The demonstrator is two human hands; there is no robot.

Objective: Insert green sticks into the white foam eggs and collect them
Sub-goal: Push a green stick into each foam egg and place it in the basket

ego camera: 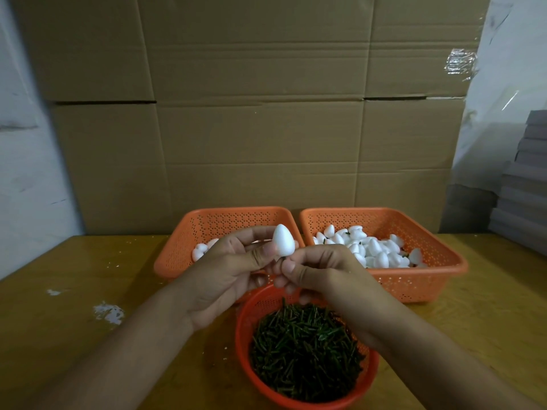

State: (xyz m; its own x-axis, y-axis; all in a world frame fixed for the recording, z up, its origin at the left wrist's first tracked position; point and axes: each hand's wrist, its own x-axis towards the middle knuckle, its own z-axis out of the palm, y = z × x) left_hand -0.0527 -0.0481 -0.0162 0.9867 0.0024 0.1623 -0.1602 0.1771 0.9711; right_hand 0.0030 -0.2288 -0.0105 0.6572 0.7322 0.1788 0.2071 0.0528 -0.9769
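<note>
Counter (88, 335) edge abuts cardboard; open room lies left. Left hand (228, 270) pinches egg (283, 240) upright; right hand (319, 270) pinches stick (283, 258) beneath, above stick basket (241, 344).

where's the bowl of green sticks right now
In the head view, the round red bowl of green sticks sits at bottom centre on the wooden table, just below both hands and in front of the two orange baskets.

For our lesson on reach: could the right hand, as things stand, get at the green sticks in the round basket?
Probably yes. The round basket is open-topped and the green sticks lie uncovered directly beneath the right hand. That hand is pinching a stick at the foam egg, though, so it would need to finish first.
</note>
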